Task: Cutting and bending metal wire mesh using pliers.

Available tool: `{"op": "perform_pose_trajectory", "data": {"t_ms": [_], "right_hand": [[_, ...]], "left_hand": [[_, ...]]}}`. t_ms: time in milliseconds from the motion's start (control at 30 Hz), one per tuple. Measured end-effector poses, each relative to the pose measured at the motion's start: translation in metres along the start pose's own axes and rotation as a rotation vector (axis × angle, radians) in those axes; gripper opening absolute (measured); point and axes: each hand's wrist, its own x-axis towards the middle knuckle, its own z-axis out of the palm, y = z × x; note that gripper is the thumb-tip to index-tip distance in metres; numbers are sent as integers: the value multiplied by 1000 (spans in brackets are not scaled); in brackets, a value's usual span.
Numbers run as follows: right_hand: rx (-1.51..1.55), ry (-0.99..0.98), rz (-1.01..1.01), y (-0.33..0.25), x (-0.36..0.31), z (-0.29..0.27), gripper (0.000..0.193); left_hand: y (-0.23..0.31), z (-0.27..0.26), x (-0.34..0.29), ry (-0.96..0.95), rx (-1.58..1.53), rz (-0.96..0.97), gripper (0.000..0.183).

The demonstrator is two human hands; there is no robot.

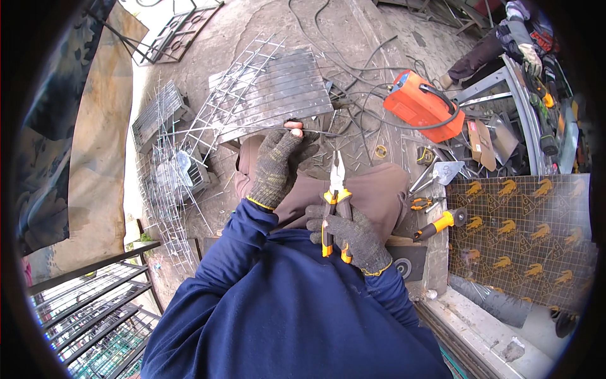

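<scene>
My left hand (278,165), in a grey knit glove with open fingertips, pinches a thin steel wire (252,129) that runs sideways above my knees. My right hand (352,234), gloved the same way, grips the orange-and-black handles of a pair of pliers (336,189). The plier jaws point up and away from me, a little below the wire and to the right of my left hand. Both blue sleeves come in from the lower edge. My brown trousers lie under both hands.
A stack of wire mesh panels (278,88) lies ahead, with more mesh pieces (165,170) at left. An orange welding machine (421,104) with black cables sits at right. A hammer (442,222), a trowel and loose tools lie nearby. Another person (517,38) crouches top right.
</scene>
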Motion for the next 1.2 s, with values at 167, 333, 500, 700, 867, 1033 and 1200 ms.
{"op": "perform_pose_trajectory", "data": {"t_ms": [167, 333, 500, 700, 867, 1033, 1200], "right_hand": [[225, -175, 54, -1, 0, -4, 50], [325, -257, 56, 2, -1, 4, 55], [411, -286, 83, 2, 0, 7, 55], [314, -354, 95, 2, 1, 3, 56], [378, -392, 97, 7, 5, -1, 62], [442, -421, 150, -3, -2, 6, 62], [484, -455, 149, 0, 0, 4, 64]], "left_hand": [[-14, -1, -5, -28, -205, -31, 23], [-20, 7, -15, -25, -264, -91, 22], [-21, 8, -17, -18, -174, -82, 23], [-19, 8, -23, 3, -183, -93, 24], [-14, 8, -25, -4, -138, -133, 25], [-19, 1, -27, 11, -166, -143, 25], [-13, 6, -33, -13, -141, -212, 27]]}}
